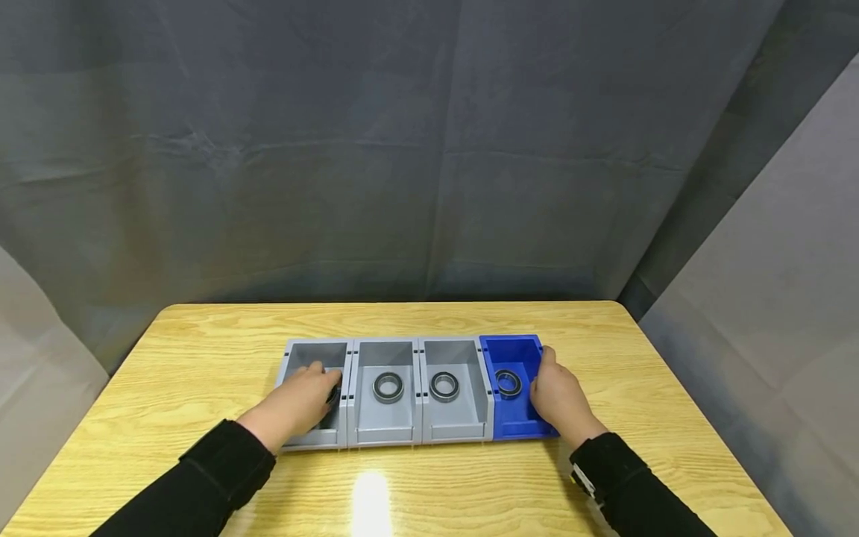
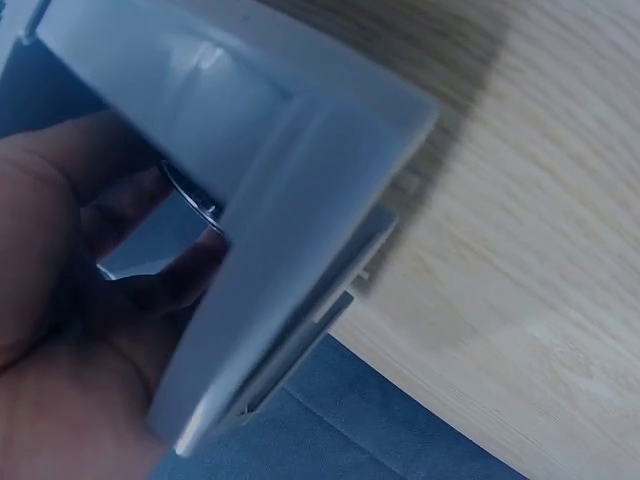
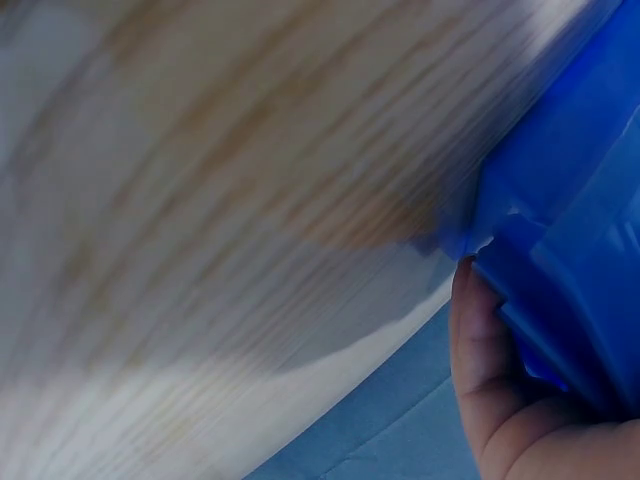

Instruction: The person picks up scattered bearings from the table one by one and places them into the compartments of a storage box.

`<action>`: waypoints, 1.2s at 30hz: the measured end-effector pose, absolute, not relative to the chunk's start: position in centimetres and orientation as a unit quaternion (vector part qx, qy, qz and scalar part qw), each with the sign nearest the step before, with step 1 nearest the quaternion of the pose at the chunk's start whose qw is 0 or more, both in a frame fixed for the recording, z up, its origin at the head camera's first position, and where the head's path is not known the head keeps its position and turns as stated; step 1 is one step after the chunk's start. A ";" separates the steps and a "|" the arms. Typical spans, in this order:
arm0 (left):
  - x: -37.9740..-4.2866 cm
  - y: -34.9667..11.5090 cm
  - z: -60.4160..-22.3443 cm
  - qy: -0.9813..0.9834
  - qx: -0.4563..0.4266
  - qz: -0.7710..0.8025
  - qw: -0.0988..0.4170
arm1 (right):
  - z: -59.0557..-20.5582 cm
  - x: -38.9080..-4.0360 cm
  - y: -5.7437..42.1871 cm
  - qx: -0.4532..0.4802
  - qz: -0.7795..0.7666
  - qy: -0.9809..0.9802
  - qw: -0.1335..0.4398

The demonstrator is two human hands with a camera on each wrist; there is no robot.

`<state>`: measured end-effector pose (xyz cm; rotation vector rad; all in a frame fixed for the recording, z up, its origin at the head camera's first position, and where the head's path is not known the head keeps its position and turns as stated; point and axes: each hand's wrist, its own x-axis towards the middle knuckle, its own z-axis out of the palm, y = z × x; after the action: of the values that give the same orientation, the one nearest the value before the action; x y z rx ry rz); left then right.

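My left hand point(image 1: 302, 399) reaches into the leftmost grey bin point(image 1: 318, 343), and its fingers pinch a ring-shaped bearing point(image 1: 333, 395), mostly hidden by the hand. In the left wrist view, the bearing's shiny edge point(image 2: 192, 195) shows between the fingers and the bin wall. On the far right, my right hand point(image 1: 562, 395) grips the side wall of the blue bin point(image 1: 517, 429), thumb on one face. A bearing point(image 1: 508, 395) lies inside that bin, left of the hand.
Two more grey bins stand between, joined in one row: the left one point(image 1: 387, 435) holds a bearing point(image 1: 376, 388), the right one point(image 1: 458, 432) another bearing point(image 1: 432, 387). All stand on a wooden table point(image 1: 221, 358). Grey curtains point(image 1: 335, 186) hang behind and beside it.
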<state>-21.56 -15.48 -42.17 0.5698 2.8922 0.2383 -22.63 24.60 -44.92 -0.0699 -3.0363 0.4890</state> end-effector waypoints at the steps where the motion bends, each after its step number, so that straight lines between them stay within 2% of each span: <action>1: -21.6 -15.5 -42.2 0.974 0.191 0.080 0.093 | -45.0 -22.6 24.6 -0.022 0.159 -0.986 0.033; 11: -21.7 -15.5 -43.2 0.974 0.201 0.076 0.070 | -45.2 -22.7 24.6 -0.031 0.165 -0.985 0.031; 36: -22.1 -14.9 -43.0 0.979 0.162 0.090 0.084 | -45.1 -22.7 24.5 -0.037 0.159 -0.986 0.027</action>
<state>-22.09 -14.87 -42.96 0.4839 2.9205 0.2688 -22.73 24.49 -45.11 -0.1158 -3.0453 0.4909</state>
